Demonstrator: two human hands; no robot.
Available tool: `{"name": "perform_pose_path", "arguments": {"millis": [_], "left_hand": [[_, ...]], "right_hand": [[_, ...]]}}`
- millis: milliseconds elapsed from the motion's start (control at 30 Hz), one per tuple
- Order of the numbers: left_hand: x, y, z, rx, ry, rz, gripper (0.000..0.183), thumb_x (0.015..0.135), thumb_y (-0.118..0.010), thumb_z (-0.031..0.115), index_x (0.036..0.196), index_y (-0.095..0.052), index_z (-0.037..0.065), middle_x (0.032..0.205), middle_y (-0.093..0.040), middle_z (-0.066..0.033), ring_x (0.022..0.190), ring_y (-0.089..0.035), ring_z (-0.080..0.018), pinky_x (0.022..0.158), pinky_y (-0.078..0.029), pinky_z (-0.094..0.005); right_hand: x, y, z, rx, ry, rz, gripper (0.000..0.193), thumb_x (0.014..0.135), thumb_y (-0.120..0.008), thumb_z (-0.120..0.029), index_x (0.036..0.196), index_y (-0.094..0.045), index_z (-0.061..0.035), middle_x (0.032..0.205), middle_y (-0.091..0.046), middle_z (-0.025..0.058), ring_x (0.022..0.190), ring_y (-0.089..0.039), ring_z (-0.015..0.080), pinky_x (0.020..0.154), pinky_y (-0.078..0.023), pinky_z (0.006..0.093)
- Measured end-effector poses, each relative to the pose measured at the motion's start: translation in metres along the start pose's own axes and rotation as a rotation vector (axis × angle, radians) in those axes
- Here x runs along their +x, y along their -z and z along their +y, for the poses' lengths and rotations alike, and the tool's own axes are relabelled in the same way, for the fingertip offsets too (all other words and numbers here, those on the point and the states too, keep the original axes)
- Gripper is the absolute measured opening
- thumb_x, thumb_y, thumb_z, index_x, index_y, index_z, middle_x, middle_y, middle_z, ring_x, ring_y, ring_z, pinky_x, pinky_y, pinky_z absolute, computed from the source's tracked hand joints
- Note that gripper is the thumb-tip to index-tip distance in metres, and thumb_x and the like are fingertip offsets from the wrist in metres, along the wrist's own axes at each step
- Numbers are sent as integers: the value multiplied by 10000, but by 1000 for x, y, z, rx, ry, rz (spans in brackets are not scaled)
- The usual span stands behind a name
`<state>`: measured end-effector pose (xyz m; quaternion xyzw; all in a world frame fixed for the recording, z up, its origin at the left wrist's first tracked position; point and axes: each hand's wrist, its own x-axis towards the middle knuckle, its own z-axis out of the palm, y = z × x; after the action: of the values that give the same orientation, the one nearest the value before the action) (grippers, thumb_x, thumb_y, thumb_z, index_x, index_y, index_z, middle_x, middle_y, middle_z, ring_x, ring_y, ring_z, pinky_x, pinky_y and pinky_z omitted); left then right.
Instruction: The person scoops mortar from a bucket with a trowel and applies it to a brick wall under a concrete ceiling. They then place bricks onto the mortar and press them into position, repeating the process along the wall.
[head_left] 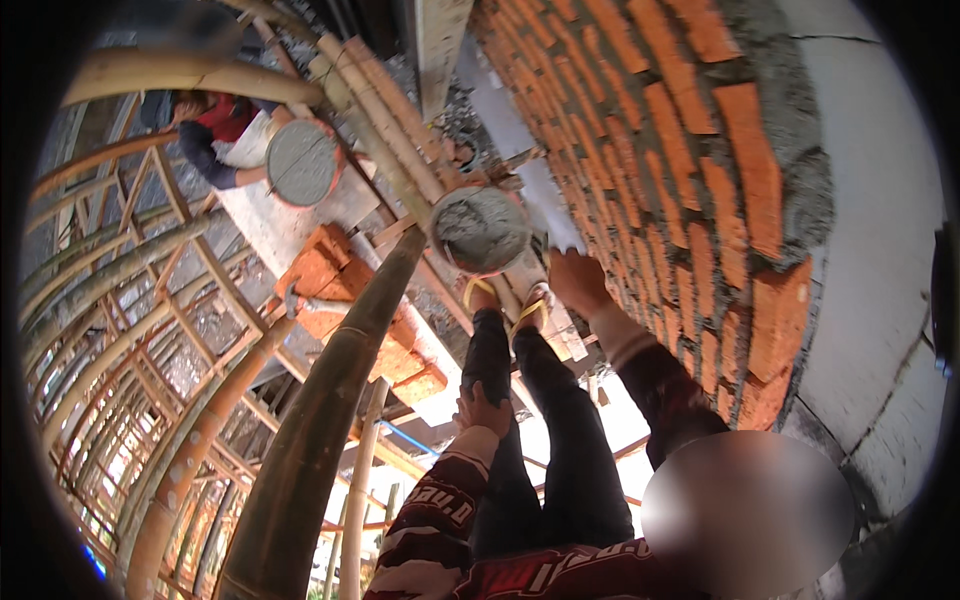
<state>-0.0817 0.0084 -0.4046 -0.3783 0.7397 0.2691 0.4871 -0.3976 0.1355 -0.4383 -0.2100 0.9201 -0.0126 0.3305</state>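
Note:
My right hand (pixel 580 283) is closed in a fist low beside the brick wall (pixel 650 215), just right of a round bucket of wet grey mortar (pixel 482 230). What it grips, if anything, is too hidden to make out. My left hand (pixel 482 410) lies on my left leg, fingers loosely spread over the dark trousers, with nothing in it. The mortar bucket stands on planks in front of my feet in yellow-strapped sandals (pixel 530 315). Fresh mortar (pixel 790 120) covers part of the wall's top.
Orange bricks (pixel 330 260) and a hammer (pixel 312 303) lie on a board to the left. A thick bamboo pole (pixel 325 430) rises close on my left, before more bamboo scaffolding. At the upper left, a person (pixel 225 135) holds another full mortar bucket (pixel 303 163).

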Motion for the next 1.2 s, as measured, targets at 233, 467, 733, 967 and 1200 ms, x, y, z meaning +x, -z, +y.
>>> {"name": "perform_pose_path", "arguments": {"millis": [233, 467, 733, 967, 1200], "left_hand": [[-1, -6, -10, 1, 51, -82, 847, 857, -654, 479, 1562, -325, 143, 1627, -237, -248, 1509, -237, -439, 1195, -210, -624], [2, -9, -9, -90, 101, -141, 854, 857, -670, 442, 1572, -300, 158, 1635, -206, -252, 1521, -193, -455, 1190, -201, -647], [4, -10, -13, -82, 84, -91, 845, 847, -670, 456, 1559, -326, 158, 1622, -240, -254, 1501, -241, -460, 1186, -211, -635], [5, -9, -9, -71, 71, -133, 859, 842, -673, 457, 1562, -318, 151, 1624, -229, -266, 1500, -239, -467, 1185, -206, -637], [0, 3, -7, -33, 56, -65, 863, 839, -672, 460, 1567, -312, 168, 1619, -242, -268, 1498, -247, -464, 1176, -232, -643]], "right_hand": [[161, -129, -91, -355, 440, 16, 170, 853, -632, -131, 756, -763, -82, 866, -737, 157, 753, -750, 266, 584, -593, 393], [106, -99, 6, -234, 417, 51, 234, 866, -605, -134, 1067, -680, -40, 890, -693, 118, 843, -716, 306, 690, -576, 445], [151, -173, -26, 55, 235, -268, 251, 897, -617, -261, 992, -703, -46, 926, -718, 210, 870, -703, 412, 779, -573, 517], [135, -210, -19, 457, 143, -394, 412, 887, -681, -365, 1026, -715, 20, 1015, -700, 284, 1035, -667, 442, 910, -540, 487], [99, -191, -7, 794, 293, -323, 277, 914, -660, -265, 964, -696, 5, 686, -588, 105, 636, -521, 157, 583, -445, 360]]}}
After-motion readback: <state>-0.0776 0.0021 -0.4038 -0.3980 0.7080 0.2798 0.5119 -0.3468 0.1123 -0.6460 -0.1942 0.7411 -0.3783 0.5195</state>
